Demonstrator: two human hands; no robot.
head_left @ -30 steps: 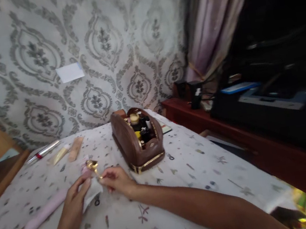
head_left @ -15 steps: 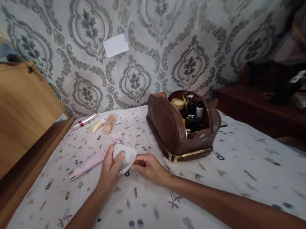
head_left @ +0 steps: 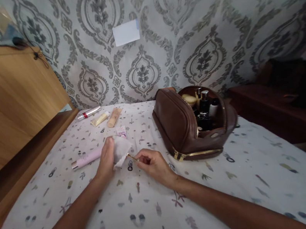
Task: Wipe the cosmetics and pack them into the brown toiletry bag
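Observation:
A thin white tissue or wipe (head_left: 121, 149) is pinched in my left hand (head_left: 107, 157), thumb on top, its loose edge fanned to the right. My right hand (head_left: 154, 165) is closed on a small slim gold stick (head_left: 131, 157), whose far end meets the tissue's lower right edge; its exact kind is too small to tell. Just behind the tissue lies a small pink-and-white packet (head_left: 121, 132), partly covered. A long pink tube (head_left: 88, 157) with a metallic cap lies left of my left hand, one end hidden behind it.
An open brown leather cosmetic bag (head_left: 174, 122) holding several bottles stands to the right. At the back left lie a silver-and-red tube (head_left: 89, 113), a pale yellow tube (head_left: 100, 119) and a beige tube (head_left: 114, 117). A wooden panel (head_left: 13, 102) borders the patterned sheet on the left.
My right hand has drawn slightly away from the tissue, and the gold stick now shows between them. The whole view has shifted a little as the head moved.

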